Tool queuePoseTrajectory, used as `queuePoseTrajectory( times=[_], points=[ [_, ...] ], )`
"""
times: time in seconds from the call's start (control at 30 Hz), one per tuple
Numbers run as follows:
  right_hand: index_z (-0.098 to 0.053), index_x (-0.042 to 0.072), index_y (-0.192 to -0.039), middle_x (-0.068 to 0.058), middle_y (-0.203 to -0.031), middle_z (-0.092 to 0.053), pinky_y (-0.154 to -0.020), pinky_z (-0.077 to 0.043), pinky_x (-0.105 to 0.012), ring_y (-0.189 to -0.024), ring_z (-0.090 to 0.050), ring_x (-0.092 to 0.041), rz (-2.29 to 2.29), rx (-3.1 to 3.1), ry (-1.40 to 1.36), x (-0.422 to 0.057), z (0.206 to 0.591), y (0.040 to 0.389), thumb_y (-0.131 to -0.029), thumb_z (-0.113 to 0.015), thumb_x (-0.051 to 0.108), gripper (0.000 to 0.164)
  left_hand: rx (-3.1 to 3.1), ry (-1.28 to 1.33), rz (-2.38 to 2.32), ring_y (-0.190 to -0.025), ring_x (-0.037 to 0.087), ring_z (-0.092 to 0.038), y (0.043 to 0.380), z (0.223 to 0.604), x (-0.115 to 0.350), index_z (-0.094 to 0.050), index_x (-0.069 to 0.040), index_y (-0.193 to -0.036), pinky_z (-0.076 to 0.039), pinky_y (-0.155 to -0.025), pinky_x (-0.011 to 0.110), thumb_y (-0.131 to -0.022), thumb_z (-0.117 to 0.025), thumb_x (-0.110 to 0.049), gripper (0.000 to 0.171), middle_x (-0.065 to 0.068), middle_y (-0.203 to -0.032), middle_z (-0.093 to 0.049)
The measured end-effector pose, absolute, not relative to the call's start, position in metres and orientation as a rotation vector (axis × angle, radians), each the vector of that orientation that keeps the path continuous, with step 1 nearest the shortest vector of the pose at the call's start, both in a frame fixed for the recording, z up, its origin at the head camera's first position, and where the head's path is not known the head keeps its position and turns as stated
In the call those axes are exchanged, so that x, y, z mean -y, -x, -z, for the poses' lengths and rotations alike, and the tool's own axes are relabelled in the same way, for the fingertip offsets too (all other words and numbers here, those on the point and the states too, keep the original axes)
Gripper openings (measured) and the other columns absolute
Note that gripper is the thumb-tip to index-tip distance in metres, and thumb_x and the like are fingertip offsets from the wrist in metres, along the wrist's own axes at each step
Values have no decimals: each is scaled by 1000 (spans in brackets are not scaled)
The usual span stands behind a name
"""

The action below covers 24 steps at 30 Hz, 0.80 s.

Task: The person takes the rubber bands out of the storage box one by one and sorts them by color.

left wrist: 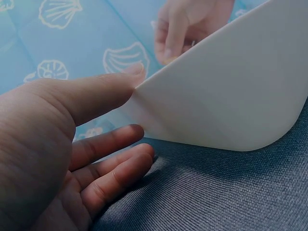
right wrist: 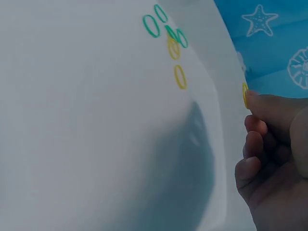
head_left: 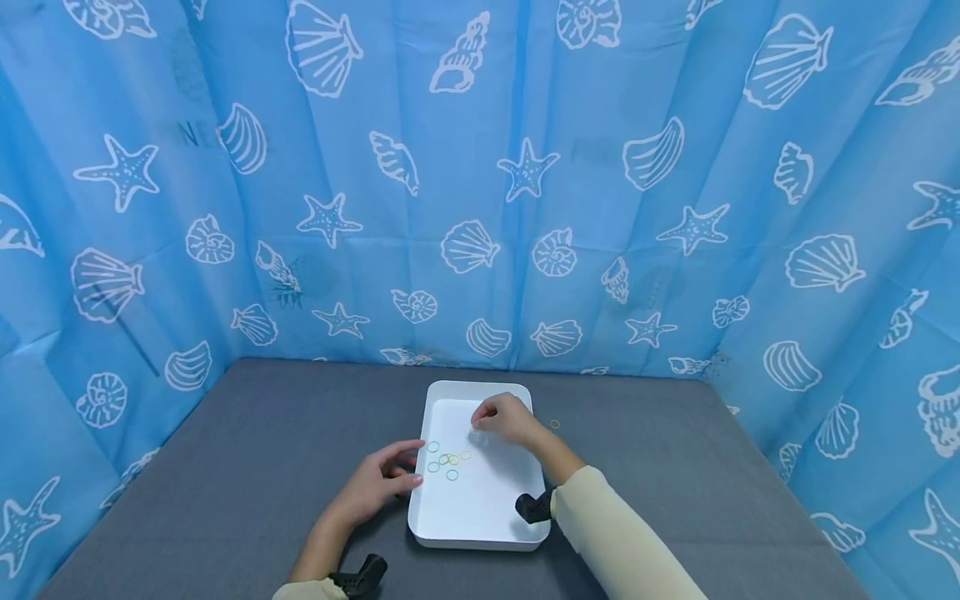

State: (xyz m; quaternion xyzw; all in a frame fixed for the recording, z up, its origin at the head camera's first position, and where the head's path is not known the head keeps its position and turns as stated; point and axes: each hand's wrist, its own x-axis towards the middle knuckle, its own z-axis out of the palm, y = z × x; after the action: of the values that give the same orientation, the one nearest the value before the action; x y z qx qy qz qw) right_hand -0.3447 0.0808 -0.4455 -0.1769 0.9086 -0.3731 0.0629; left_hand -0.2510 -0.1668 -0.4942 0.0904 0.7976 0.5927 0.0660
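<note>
A white rectangular tray [head_left: 487,512] lies on the grey table. My right hand [head_left: 505,418] is above its far part, pinching a small yellow rubber band [right wrist: 245,95] between thumb and fingertips. Several green rubber bands [right wrist: 151,26] and yellow rubber bands [right wrist: 180,77] lie loose on the tray floor, some overlapping, near the left wall in the head view. At that left side, my left hand [head_left: 378,483] touches the rim with its fingertips. In the left wrist view the thumb meets the rim, while other fingers hang loosely bent outside the wall.
One yellow rubber band [head_left: 555,424] lies on the grey tabletop [head_left: 247,467] to the right of the tray. A blue curtain [head_left: 480,208] with white shells and starfish surrounds the table at the back and sides. Both wrists wear black camera mounts.
</note>
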Motion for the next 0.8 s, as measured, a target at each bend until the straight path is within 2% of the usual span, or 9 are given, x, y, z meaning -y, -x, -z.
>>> queuePoseTrajectory(
  times=[0.4,0.8],
  points=[
    [-70,6,-86,0,-77,-61,-67,-46,-32,-72,-53,-16,1270,-2791,460,-116,429,348,-90,-68,6,5,-2417,-254,-1780,-88,22,-60,250,493,165,-55,-12,-138,-49,-73,36,-88,-73,-22,54,14,-122,-59],
    [-69,3,-90,-3,-81,-62,-65,-45,-33,-71,-52,-19,1392,-2881,364,-159,440,341,-92,-66,5,4,-2412,-246,-1783,-88,22,-60,251,495,165,-55,-12,-138,-48,-73,36,-88,-73,-22,54,14,-120,-58]
  ],
)
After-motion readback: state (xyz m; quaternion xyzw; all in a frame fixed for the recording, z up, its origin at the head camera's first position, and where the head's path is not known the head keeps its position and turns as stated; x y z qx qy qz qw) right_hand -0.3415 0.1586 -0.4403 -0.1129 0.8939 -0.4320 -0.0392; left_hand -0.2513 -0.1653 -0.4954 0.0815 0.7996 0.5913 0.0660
